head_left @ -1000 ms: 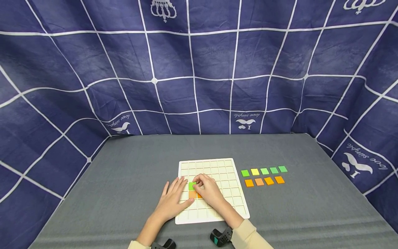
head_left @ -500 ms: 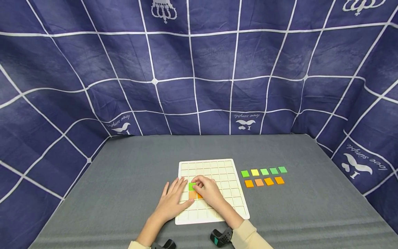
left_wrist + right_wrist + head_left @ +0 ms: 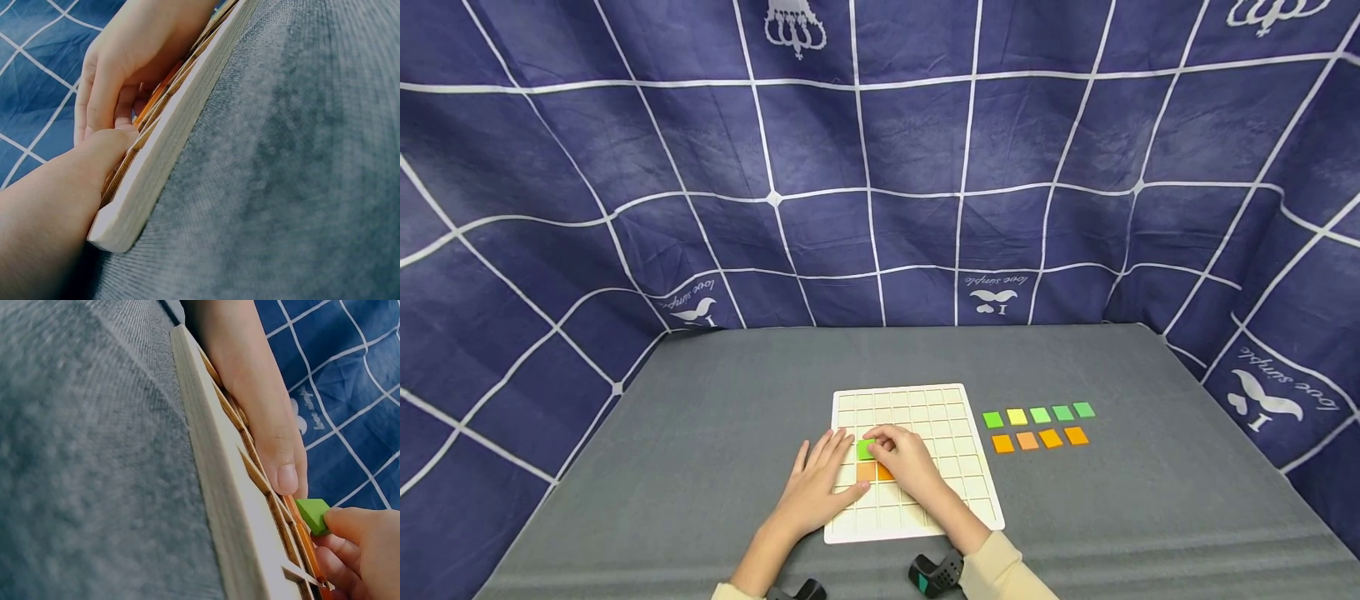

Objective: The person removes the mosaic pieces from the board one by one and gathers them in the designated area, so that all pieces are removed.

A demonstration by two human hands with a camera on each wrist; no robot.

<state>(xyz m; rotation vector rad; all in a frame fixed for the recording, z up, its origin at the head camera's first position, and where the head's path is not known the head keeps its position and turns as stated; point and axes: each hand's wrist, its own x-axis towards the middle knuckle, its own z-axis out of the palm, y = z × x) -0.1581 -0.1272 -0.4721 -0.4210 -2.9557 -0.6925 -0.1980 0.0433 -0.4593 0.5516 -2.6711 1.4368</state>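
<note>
A cream gridded board (image 3: 955,412) lies on the grey table. My left hand (image 3: 814,490) rests on its left side, fingers stretched out and thumb spread toward the lower cells. With thumb and index finger, my right hand (image 3: 910,462) pinches a bright green tile (image 3: 865,450). The right wrist view shows this green tile (image 3: 311,514) tilted up at the board, close to the left thumb. Just below it sits a peach tile (image 3: 866,472) in a cell, and beside that an orange tile (image 3: 884,472), partly covered by the right hand.
Right of the board lie two rows of loose tiles. The far row has green tiles (image 3: 1040,415) and a yellow tile (image 3: 1017,417); the near row has orange tiles (image 3: 1050,437) and a peach tile (image 3: 1027,440). A blue checked curtain (image 3: 917,233) stands behind the table.
The right hand's fingers have dipped very slightly over the green tile. The left hand and the loose tiles stay where they were.
</note>
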